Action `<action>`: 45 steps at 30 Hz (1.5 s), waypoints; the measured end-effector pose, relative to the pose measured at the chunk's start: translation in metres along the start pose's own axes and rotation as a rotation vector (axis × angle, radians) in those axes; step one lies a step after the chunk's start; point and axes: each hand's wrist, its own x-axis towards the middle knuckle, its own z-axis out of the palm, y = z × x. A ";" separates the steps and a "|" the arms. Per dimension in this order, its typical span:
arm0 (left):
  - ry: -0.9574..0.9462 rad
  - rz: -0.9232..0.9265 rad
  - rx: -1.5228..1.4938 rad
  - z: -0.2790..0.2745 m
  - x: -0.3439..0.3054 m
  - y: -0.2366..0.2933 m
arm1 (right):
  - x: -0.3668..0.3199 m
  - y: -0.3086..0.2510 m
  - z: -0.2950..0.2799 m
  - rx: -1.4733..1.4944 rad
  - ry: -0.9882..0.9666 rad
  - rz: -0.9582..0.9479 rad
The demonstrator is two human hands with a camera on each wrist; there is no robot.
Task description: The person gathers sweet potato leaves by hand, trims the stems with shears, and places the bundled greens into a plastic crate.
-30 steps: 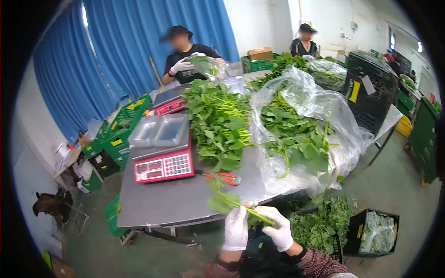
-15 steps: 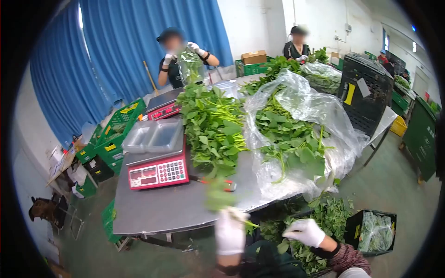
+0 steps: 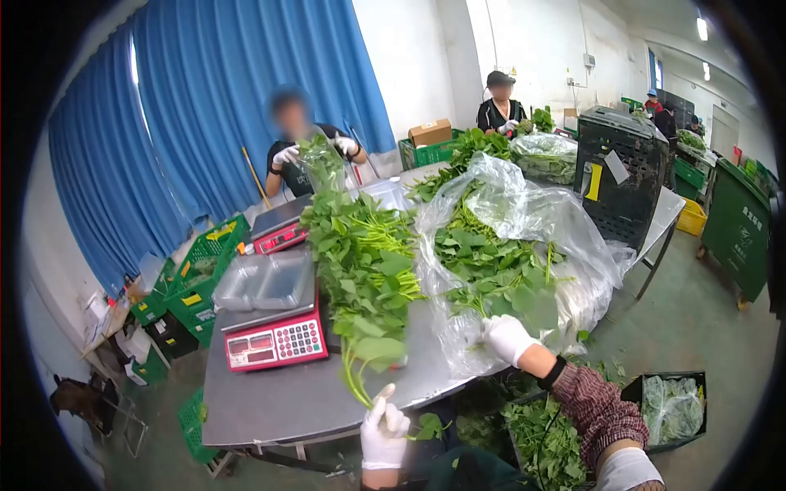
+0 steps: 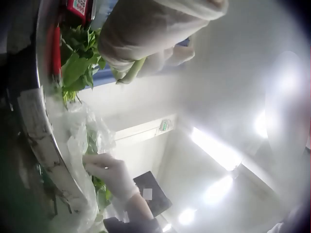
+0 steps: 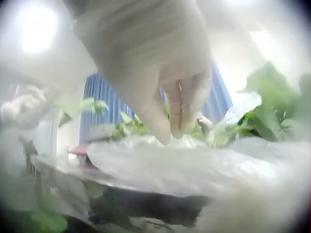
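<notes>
Low in the head view my gloved left hand (image 3: 384, 434) holds leafy green stems (image 3: 354, 378), their leaves pointing toward the heap of greens (image 3: 364, 254). The left wrist view shows a pale stem end (image 4: 131, 71) below the left hand (image 4: 155, 31). My gloved right hand (image 3: 509, 340) reaches over the near part of a clear plastic sheet (image 3: 458, 340), beside loose greens (image 3: 499, 262) on it. Its fingers (image 5: 174, 119) point down, fairly straight, just above the plastic (image 5: 160, 160); nothing shows clearly between them.
A red scale (image 3: 277, 342) with clear trays (image 3: 264, 280) stands left on the table (image 3: 270, 409). A black crate (image 3: 618, 176) stands at the right. Below the table edge are a crate of greens (image 3: 544, 438) and a bagged bundle (image 3: 671, 405). Two people work across the table.
My right hand has moved up from below the table edge to the plastic sheet. My left hand has shifted left and down, still holding stems. The person opposite has lowered a bag of greens.
</notes>
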 end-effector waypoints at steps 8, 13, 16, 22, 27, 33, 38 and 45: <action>-0.035 -0.024 0.055 -0.016 0.009 -0.007 | -0.010 -0.011 -0.058 0.185 0.398 -0.087; 0.018 -0.108 0.418 0.004 0.010 -0.029 | -0.041 -0.063 -0.113 0.329 0.443 -0.298; -0.016 -0.179 0.533 0.009 -0.003 -0.044 | -0.044 -0.086 -0.110 0.351 0.257 -0.532; 0.088 -0.165 0.393 0.008 -0.012 -0.035 | -0.046 -0.115 -0.103 0.134 0.271 -0.712; 0.104 0.010 0.559 0.015 -0.014 -0.037 | -0.059 -0.112 -0.108 0.035 0.205 -0.593; 0.232 0.083 0.543 0.020 -0.012 -0.041 | -0.067 -0.109 -0.115 0.163 0.118 -0.474; 0.111 0.222 0.280 -0.011 -0.004 0.003 | -0.135 -0.058 -0.104 -0.034 -0.522 -0.164; -0.198 0.023 0.149 -0.023 -0.004 -0.013 | -0.151 -0.050 -0.099 0.290 -0.471 -0.032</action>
